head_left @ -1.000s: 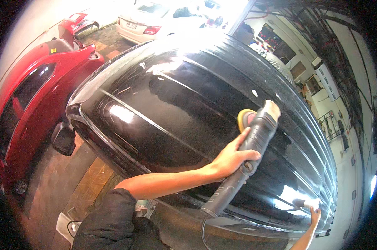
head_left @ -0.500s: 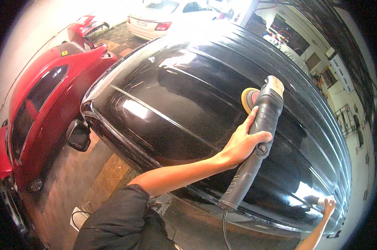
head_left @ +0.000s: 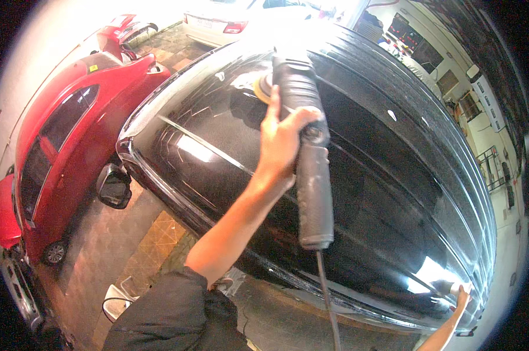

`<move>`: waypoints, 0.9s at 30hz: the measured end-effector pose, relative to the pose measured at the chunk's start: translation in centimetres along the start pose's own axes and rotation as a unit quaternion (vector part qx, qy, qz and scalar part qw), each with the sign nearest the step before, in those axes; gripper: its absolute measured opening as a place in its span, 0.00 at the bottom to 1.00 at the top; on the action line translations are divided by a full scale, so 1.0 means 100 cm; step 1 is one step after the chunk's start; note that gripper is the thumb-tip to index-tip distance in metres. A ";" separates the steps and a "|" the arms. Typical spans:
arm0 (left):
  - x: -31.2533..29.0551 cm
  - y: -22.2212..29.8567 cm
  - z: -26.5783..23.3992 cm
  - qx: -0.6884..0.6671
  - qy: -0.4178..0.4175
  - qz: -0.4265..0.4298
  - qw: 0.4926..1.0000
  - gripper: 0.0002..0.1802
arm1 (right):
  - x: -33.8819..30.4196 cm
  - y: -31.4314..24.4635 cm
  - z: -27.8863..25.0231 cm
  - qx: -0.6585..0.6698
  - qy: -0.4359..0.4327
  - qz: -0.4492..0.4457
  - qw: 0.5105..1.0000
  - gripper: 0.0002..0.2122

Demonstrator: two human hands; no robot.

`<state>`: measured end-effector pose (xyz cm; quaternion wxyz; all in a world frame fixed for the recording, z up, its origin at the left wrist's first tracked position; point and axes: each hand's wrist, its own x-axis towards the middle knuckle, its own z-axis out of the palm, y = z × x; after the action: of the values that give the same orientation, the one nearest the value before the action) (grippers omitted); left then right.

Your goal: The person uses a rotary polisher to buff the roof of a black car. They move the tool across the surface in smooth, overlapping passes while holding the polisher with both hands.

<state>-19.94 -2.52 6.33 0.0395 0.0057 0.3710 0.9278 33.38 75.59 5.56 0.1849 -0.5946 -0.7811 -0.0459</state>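
My left hand [head_left: 279,140] grips a black polisher [head_left: 314,193] around its body, thumb across the top and one finger pointing along it. The polisher's yellow round pad [head_left: 259,92] faces the glossy black car roof [head_left: 358,199]; I cannot tell whether it touches. A dark cord [head_left: 328,298] runs from the tool's lower end. Out at the lower right, my right hand [head_left: 464,292] is closed on a small white-and-dark object [head_left: 451,288] close to the roof, beside a bright patch of light. Its exact kind is too small to tell.
A red car [head_left: 65,140] stands to the left, and a white car [head_left: 217,26] at the far side. The black car's side mirror [head_left: 113,186] sticks out over the tiled floor. A white chair-like item [head_left: 119,301] is at lower left. Shelving [head_left: 491,167] lines the right wall.
My left hand has carried the polisher left and farther away across the roof, turning it more upright in view. My right hand stays nearly in place with the small object.
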 end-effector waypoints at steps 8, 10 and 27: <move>0.026 0.020 -0.037 0.034 -0.067 -0.027 0.997 0.32 | -0.013 -0.011 -0.018 -0.027 0.018 0.013 0.999 0.34; 0.024 0.020 -0.040 0.043 -0.064 -0.033 0.996 0.34 | -0.009 -0.023 -0.027 -0.038 0.029 0.010 0.999 0.34; 0.021 0.022 -0.039 0.073 -0.081 -0.026 0.994 0.38 | -0.182 -0.574 -0.070 0.168 -0.006 -0.579 0.798 0.22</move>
<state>-22.33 -6.63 4.99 0.0936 0.0743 0.4331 0.8934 -15.15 40.42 14.33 0.2166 0.0084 -0.9762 -0.0088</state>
